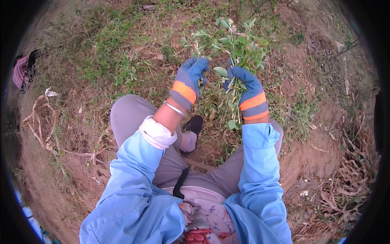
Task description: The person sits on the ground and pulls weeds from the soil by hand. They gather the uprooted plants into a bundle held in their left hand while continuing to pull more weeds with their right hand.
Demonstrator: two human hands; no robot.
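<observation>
Both my hands wear blue-grey work gloves with orange bands at the cuff. My right hand [243, 81] is closed around a bunch of leafy green plants [248, 53]; leaves rise above the fist and stems hang below it. To its left, my left hand [191, 77] is closed, fingers curled together, on a thin leafy sprig [198, 48] that sticks up past the fingertips. The two hands are held apart in front of my knees, above the grassy ground. A silvery bangle [174, 108] circles my left wrist.
Grass and low weeds [107, 53] cover the slope ahead. Dry leaves [345, 183] lie heaped at the right, and a dried stalk [40, 122] lies at the left. My dark shoe [193, 129] rests between my knees. Red checked cloth [21, 73] shows at the far left.
</observation>
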